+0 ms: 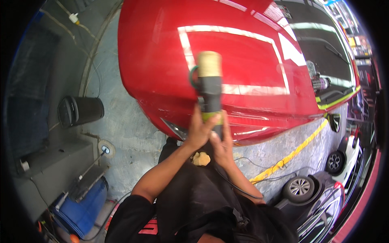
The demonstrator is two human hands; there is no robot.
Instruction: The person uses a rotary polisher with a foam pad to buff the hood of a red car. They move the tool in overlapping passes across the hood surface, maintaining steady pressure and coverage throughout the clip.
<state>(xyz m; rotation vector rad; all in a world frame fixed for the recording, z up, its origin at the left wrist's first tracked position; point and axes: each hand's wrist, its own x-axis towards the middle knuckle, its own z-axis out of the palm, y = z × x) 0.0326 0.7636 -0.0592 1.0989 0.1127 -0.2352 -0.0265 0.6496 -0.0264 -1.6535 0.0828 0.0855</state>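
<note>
Both hands are up in front of me, closed round the black body of a power polisher (210, 91). A cream pad shows at its far end, a green ring-like part sticks out at its left, and a yellow-green band marks the body near my fingers. My left hand (198, 130) grips the left side; my right hand (222, 142) clasps the right side, lower down. Motion blurs the tool slightly. Beneath it lies the glossy red car bonnet (247, 60); whether the pad touches the paint I cannot tell. A dark cord (239, 187) passes by my right forearm.
A tan lump of cloth or sponge (201, 159) sits at my waist. Left are a black cylindrical speaker-like box (83, 110) and a blue drum (81, 210). A bottle (320, 84) rests by the windscreen. Cords cross the floor near a yellow line (296, 152); other cars (300, 188) stand right.
</note>
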